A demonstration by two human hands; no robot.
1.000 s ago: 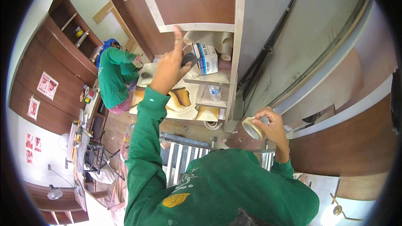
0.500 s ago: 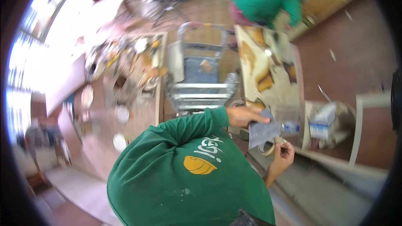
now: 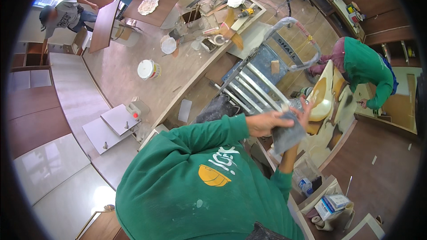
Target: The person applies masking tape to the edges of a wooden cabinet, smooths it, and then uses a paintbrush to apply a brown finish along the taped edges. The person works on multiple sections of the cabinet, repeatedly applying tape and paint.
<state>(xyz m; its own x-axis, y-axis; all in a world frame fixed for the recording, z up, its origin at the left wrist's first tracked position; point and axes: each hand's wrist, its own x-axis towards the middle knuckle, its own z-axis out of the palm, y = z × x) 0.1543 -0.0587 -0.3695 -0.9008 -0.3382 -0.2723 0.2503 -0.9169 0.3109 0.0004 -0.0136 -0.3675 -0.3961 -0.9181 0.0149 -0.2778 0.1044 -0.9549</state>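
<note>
My left hand (image 3: 263,124) is closed on a limp grey sheet (image 3: 287,135), pinching its upper left corner. Behind the sheet rises my right hand (image 3: 305,112), its visible fingers stretched upward and apart. The sheet covers much of that palm, so whatever may lie behind it is hidden. Both hands are held in front of me at the right, close to a metal step ladder (image 3: 260,82) with a blue platform. Just beyond them a glossy panel with a brown and cream pattern (image 3: 321,102) lies at the right.
A person in green (image 3: 369,71) bends over the panel's far end. Another person (image 3: 66,18) stands far left. Tools and a white bucket (image 3: 147,69) occupy a large wooden table (image 3: 120,49). A water bottle (image 3: 305,186) and a blue-white box (image 3: 331,205) lie at lower right.
My view has turned left, bringing more of the table into sight. My right hand has come up behind the grey sheet; the tape roll it held is out of sight.
</note>
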